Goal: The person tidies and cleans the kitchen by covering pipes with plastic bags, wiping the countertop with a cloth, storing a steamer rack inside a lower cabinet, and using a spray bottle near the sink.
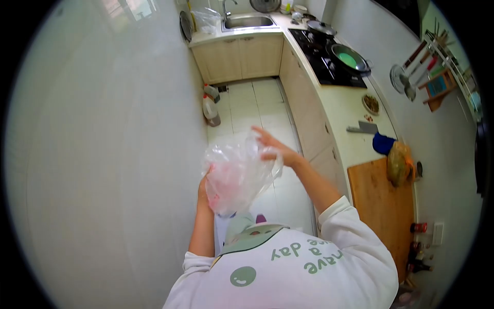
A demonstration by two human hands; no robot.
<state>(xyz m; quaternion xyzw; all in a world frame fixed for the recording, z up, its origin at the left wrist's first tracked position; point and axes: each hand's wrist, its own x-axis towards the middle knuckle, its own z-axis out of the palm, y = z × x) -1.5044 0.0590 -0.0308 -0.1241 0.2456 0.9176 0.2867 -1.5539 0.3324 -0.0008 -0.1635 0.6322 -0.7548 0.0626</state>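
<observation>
A clear plastic bag (242, 172) with a pinkish-red patch hangs in front of my body, crumpled and partly spread. What makes the red patch, print or contents, I cannot make out. My left hand (204, 189) grips the bag's left side, its fingers mostly hidden behind the plastic. On the other side, my right hand (278, 149) is at the bag's upper right edge, fingers stretched and apart, slightly blurred. A loop of the plastic lies close to that wrist; whether it goes round it is unclear.
The counter on the right bears a cutting board (378, 201), a cleaver (366, 127), a plate of food (370, 104) and a stove (327, 62) with a wok (349, 59). A sink (249, 21) is at the back. Jugs (210, 110) stand on the floor by the left wall.
</observation>
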